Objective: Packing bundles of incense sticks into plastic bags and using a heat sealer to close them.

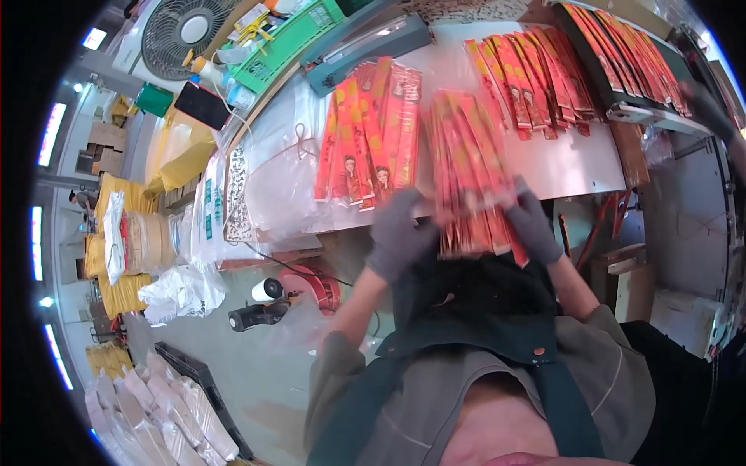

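My gray-gloved left hand (402,236) and right hand (533,221) grip a bundle of long, narrow red printed packets (466,157) from either side, at the table's front edge. The bundle is blurred, and its near end hangs over the edge in front of my dark apron (472,297). Fingertips are partly hidden behind the packets. To the left on the table lies a pile of similar red packets (367,140) with yellow patches and a printed figure. Farther back to the right, more red packets (524,87) lie fanned out.
A dark conveyor belt (600,76) at the right carries a row of red packets. A gray bar-shaped device (373,49) stands behind the piles. Clear plastic bags (274,186) cover the table's left side, near a phone (202,105), a green crate (285,43) and a fan (192,32).
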The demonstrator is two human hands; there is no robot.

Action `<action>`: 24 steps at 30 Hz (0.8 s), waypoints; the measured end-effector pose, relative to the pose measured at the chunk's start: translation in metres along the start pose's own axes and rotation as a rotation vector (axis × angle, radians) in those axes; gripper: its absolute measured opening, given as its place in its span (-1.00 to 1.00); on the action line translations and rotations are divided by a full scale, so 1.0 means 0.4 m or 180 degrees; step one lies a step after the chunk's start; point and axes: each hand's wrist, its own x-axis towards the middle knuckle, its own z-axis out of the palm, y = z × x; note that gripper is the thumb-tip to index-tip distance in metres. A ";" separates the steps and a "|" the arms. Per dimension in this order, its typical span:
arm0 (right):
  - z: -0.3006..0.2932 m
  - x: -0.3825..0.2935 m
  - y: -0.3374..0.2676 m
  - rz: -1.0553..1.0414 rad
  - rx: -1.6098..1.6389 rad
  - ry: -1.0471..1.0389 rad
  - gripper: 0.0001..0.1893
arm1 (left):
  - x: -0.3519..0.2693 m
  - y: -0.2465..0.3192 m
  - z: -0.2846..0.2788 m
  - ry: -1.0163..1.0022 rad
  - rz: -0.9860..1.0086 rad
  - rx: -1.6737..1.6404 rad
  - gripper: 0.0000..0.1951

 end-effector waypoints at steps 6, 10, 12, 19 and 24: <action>-0.018 0.100 -0.154 -0.0596 -0.2847 0.0053 -0.68 | 0.164 -0.234 -0.118 -0.0107 -0.1810 0.1341 -0.33; 0.100 0.172 -0.195 -0.0887 -0.1536 -0.0312 -0.66 | 0.154 -0.327 -0.099 -0.0063 -0.1553 0.1262 -0.31; 0.178 0.234 -0.205 -0.0707 -0.1702 -0.0930 -0.66 | 0.150 -0.361 -0.113 0.0338 -0.1243 0.1622 -0.32; 0.344 0.386 -0.107 -0.0828 -0.1525 -0.1047 -0.69 | 0.195 -0.479 -0.160 -0.0060 -0.1678 0.1145 -0.36; 0.361 0.425 -0.085 -0.0260 -0.0980 -0.1150 -0.67 | 0.168 -0.513 -0.243 -0.0203 -0.1961 -0.0129 -0.70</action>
